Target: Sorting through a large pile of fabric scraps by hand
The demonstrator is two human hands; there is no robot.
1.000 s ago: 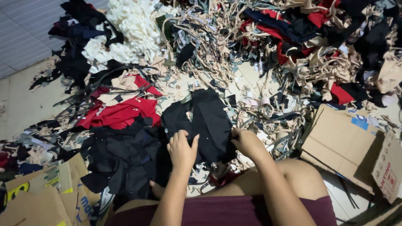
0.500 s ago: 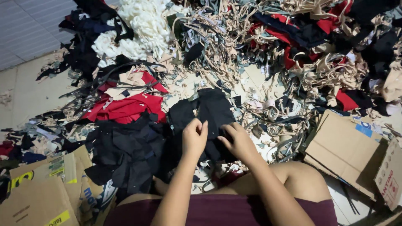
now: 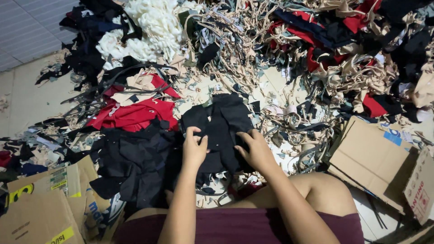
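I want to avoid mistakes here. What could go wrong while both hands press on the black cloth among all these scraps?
1. The black cloth lies right beside the black pile, so under the left hand the pieces could mix up.
2. Beige strips lie close to the right hand and may get caught in the cloth.
3. The cardboard box stands near the right elbow and might get knocked.

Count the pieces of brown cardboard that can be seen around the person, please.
2. One flattened cardboard box lies at the lower left, beside the black cloth pile. The other cardboard box lies at the right, near the knee. More may be hidden under the scraps.
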